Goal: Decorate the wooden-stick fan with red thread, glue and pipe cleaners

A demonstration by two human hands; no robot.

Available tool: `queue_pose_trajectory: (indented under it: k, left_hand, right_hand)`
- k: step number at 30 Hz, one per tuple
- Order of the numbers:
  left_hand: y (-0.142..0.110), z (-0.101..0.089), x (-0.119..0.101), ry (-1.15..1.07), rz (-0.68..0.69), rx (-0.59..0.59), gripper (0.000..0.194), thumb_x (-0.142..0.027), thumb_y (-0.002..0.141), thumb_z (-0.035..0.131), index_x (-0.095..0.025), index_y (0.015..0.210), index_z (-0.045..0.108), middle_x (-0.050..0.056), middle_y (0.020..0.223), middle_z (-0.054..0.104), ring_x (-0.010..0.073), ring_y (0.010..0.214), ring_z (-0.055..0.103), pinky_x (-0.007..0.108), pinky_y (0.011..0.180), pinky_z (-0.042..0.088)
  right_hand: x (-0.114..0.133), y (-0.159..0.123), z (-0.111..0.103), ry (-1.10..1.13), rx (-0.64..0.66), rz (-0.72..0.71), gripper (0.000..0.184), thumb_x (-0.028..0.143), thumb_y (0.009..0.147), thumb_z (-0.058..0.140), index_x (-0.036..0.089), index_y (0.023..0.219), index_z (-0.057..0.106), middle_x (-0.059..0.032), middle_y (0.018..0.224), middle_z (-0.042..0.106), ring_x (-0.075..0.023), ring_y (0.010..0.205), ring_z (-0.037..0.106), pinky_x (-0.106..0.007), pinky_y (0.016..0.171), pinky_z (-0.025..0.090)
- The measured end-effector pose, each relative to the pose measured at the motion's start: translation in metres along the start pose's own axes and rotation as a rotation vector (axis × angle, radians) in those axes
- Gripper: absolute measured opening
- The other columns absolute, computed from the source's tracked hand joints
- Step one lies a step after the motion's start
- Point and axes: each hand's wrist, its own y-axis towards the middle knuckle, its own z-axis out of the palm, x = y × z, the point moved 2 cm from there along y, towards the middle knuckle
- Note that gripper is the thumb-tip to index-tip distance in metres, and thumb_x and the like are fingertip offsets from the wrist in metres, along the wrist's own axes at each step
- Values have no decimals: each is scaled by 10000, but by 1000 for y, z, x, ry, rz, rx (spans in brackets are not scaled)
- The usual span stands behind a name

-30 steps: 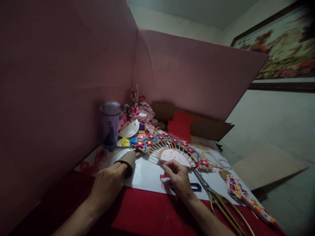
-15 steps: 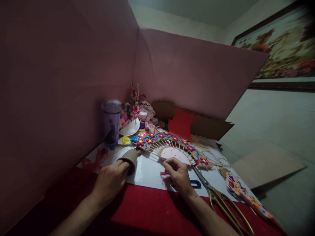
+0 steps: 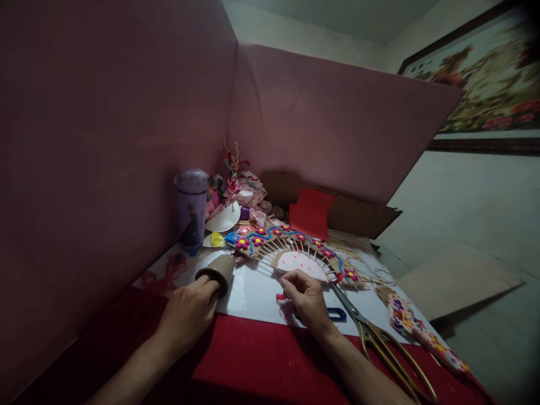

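- Far left: loose red ribbon [image 3: 164,275] in a tangle on the white sheet [image 3: 248,295]; purple bottle [image 3: 192,211] upright behind it. A wide sweep of the left arm might drag the tangle or tip the bottle.
- Left hand [image 3: 189,316]: fingers bent into the mouth of the brown roll [image 3: 217,274]; tips out of sight, so cannot tell whether they grip its wall or something inside. Roll is tilted, mouth toward the person, over the left part of the sheet. Risk, in my judgement: with little outside support, it could slip off or roll away if the fingers straighten.
- Middle: fan [image 3: 301,264] lies spread beyond the hands, thin sticks exposed. A knock from the roll or knuckles could bend a stick or loosen a flower.
- Red threads [image 3: 282,298] just left of and below the right hand; fine enough to snag or knot if pulled quickly.
- Right hand [image 3: 309,304]: thumb and forefinger pinched together by the fan's lower edge; cannot tell whether a strand is between them. If so, a slack pinch would lose it.
- Blue tool [image 3: 337,314], partly behind that hand; scissors [image 3: 371,337] beside it, points toward the fan. A careless wrist shift might push the blades into the fan.
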Motion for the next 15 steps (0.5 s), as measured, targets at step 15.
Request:
queue_pose_trajectory:
  k: [15]
  left_hand:
    - [-4,0,19,-563,-32,-190,205,-252,834,476,-181,863,667,61,910,720,193,845,655,281,741,470]
  right_hand:
    - [3,-1,2,-10,1,12,294,422,739,668,150,678,576,24,579,501,-89,494,493,-195,434,452]
